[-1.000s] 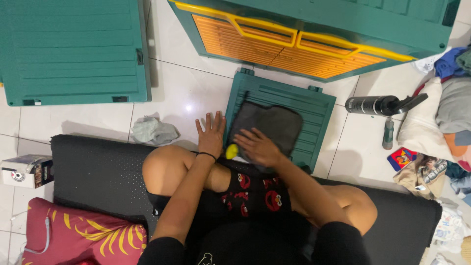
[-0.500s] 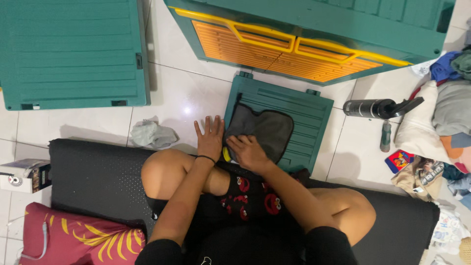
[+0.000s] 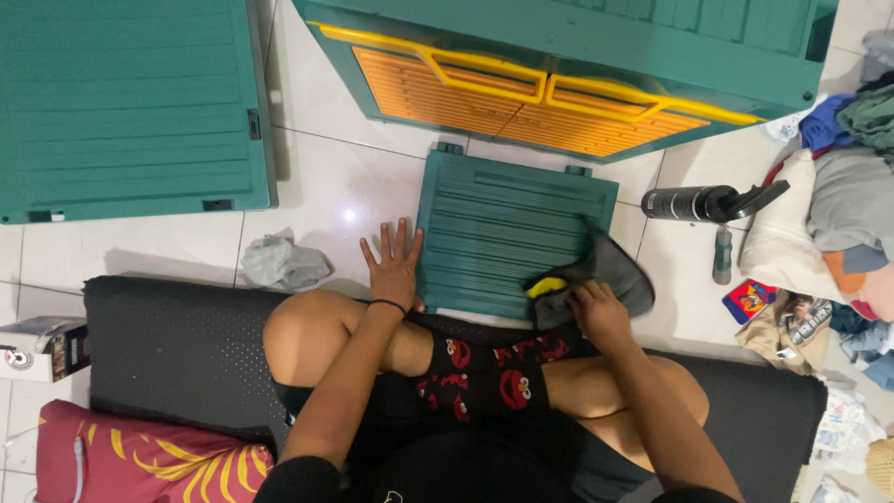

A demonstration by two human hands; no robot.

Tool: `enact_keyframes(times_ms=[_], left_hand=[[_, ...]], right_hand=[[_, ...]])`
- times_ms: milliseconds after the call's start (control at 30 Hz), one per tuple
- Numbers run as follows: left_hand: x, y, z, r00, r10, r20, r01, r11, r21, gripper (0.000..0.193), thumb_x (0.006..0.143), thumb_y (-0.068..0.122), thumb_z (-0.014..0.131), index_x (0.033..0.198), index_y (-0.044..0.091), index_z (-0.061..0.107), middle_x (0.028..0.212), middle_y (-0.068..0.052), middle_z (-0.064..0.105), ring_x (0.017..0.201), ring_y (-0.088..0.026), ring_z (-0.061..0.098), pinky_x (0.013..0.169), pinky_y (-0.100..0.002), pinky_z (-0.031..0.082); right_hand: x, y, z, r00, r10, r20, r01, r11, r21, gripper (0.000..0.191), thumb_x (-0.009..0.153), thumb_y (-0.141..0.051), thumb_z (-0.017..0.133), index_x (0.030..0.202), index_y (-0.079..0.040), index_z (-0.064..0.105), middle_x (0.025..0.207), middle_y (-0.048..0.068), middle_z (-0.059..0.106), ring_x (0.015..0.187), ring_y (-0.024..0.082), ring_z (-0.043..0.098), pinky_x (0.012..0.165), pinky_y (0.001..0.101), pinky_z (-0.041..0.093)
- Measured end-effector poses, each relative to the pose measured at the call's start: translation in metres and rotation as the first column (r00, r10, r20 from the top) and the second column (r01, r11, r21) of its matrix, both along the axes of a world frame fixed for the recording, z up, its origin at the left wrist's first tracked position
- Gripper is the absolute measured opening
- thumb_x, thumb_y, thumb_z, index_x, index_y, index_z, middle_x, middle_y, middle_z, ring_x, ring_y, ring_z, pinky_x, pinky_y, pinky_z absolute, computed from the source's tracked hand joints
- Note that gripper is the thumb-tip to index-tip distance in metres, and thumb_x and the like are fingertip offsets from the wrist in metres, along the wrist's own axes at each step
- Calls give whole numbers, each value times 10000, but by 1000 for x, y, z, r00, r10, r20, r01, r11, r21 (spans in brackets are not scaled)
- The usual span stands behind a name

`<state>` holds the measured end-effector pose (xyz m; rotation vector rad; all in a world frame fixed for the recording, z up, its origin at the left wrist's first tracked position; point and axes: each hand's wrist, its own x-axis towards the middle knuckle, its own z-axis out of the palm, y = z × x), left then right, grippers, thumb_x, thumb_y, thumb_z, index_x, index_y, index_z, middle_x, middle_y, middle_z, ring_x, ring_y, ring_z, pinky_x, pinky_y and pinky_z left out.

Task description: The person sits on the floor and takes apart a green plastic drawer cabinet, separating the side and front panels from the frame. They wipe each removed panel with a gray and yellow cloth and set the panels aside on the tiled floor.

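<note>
Left hand [image 3: 393, 263] spread flat, grasping nothing, against the left edge of the small ribbed green plastic panel [image 3: 507, 228] on the tiled floor. Right hand [image 3: 598, 312] clenched on a dark grey cloth [image 3: 610, 275] over the panel's right corner. One white-and-black cardboard box [image 3: 37, 346] far left, one small red-and-blue packet [image 3: 748, 300] right; two larger green panels [image 3: 130, 102] beyond.

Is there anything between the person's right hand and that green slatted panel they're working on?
Yes: a dark grey cloth, with something yellow showing at its edge, lies under the right hand on the green slatted panel. The left hand rests flat at the panel's left edge, with nothing visible in between.
</note>
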<state>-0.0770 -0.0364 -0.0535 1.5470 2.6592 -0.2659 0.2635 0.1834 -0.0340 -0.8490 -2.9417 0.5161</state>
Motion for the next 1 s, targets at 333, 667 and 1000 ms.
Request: enact_keyframes(times_ms=[333, 667, 1000], left_hand=[[-4, 12, 13, 930, 35, 366, 65, 964, -257, 1509, 426, 460, 984, 1630, 94, 152, 1664, -42, 298, 1567, -307, 153, 1173, -732, -4], [19, 14, -28, 992, 13, -123, -22, 997, -77, 1150, 694, 439, 886, 1598, 109, 257, 1619, -52, 373, 1549, -352, 240, 1230, -743, 16], [5, 27, 31, 976, -10, 218, 65, 966, -249, 1435, 449, 487, 963, 1615, 84, 229, 1674, -61, 273, 1543, -339, 186, 1155, -757, 13]], right_hand=[[-152, -51, -57, 947, 274, -166, -276, 961, 11, 257, 845, -104, 635, 1075, -37, 726, 1073, 127, 646, 1015, 323, 618, 892, 428, 516], [-168, -63, -48, 932, 334, -139, -335, 942, 18, 388, 874, -116, 594, 1240, -48, 702, 1065, 76, 617, 997, 278, 591, 865, 400, 510], [-59, -10, -21, 825, 326, 461, -399, 914, 69, 311, 775, -165, 607, 1025, -67, 765, 1347, 136, 550, 1216, 310, 523, 943, 422, 471]])
